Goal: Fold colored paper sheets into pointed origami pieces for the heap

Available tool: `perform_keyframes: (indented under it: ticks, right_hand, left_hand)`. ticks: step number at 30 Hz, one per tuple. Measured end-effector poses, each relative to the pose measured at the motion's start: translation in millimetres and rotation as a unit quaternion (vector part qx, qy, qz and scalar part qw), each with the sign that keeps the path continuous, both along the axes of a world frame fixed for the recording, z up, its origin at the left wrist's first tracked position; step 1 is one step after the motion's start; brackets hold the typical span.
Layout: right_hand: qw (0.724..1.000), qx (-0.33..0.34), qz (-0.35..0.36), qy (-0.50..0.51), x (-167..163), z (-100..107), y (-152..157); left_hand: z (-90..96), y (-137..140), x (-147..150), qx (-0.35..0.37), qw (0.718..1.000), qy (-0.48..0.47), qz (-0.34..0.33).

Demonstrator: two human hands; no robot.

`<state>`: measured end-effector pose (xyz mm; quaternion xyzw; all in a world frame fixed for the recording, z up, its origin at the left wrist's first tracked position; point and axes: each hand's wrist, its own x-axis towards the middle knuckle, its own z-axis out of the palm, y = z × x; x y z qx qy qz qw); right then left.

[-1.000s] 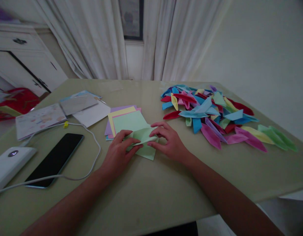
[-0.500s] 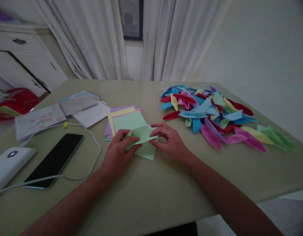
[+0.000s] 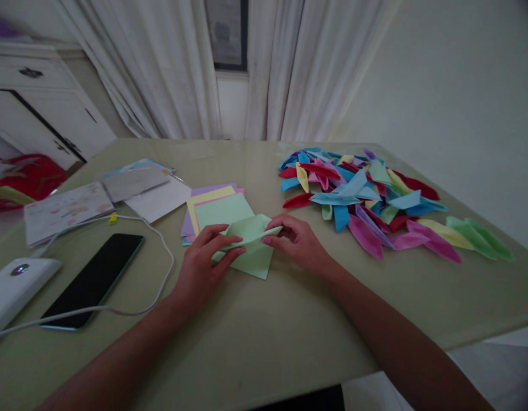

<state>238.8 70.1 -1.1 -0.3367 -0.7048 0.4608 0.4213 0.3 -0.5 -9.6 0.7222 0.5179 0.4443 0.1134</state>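
Between my two hands is a folded piece of light green paper [image 3: 250,229], raised a little above the table. My left hand [image 3: 206,254] pinches its left end between thumb and fingers. The right end is gripped by my right hand [image 3: 295,240], fingertips closed on the narrow tip. A flat green paper sheet [image 3: 256,262] lies under the folded piece, partly covered by it. Just behind, a stack of coloured paper squares [image 3: 221,206] in green, yellow, pink and purple rests on the table.
A heap of folded paper boats [image 3: 353,191] in many colours covers the table's right side. At the left lie a black phone [image 3: 96,279], a white power bank [image 3: 21,288] with a looping white cable [image 3: 172,251], and flat paper packets [image 3: 69,208].
The folded green paper has tilted and opened slightly, its back edge standing higher. My right hand has shifted a little and now pinches its pointed right tip. My left hand stays nearly in place.
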Motion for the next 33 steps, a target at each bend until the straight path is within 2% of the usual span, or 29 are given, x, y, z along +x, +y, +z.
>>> perform_keyframes:
  ticks: [3, 6, 13, 17, 21, 25, 28, 33]
  right_hand:
    - [1.0, -0.004, -0.01, 0.015, 0, 1, 1]
    - [0.999, -0.018, -0.012, 0.031, 0, 1, 2]
    - [0.999, -0.029, -0.01, 0.031, 1, 2, 0]
    - [1.0, 0.004, -0.014, 0.021, 2, 2, 1]
    - [0.999, 0.041, -0.006, -0.011, 5, 3, 3]
    - [0.995, 0.078, -0.005, -0.067, 11, 6, 7]
    - [0.992, 0.091, -0.001, -0.086, 15, 7, 9]
    - [0.993, 0.074, 0.023, -0.094, 16, 8, 11]
  left_hand:
    - [-1.5, -1, 3, 0.016, 0.995, -0.098, -0.009]
    - [-2.7, -1, 5, 0.006, 0.977, -0.212, -0.019]
    - [-1.5, 4, 1, -0.077, 0.959, -0.271, -0.035]
    - [-0.8, 6, -2, -0.097, 0.967, -0.234, -0.016]
    - [-2.1, 7, -4, -0.083, 0.989, -0.12, -0.016]
    - [-2.8, 8, -4, -0.062, 0.997, -0.033, -0.038]
    - [-3.3, 7, -2, -0.052, 0.997, -0.02, -0.055]
    - [-4.8, 7, -2, -0.075, 0.995, -0.017, -0.065]
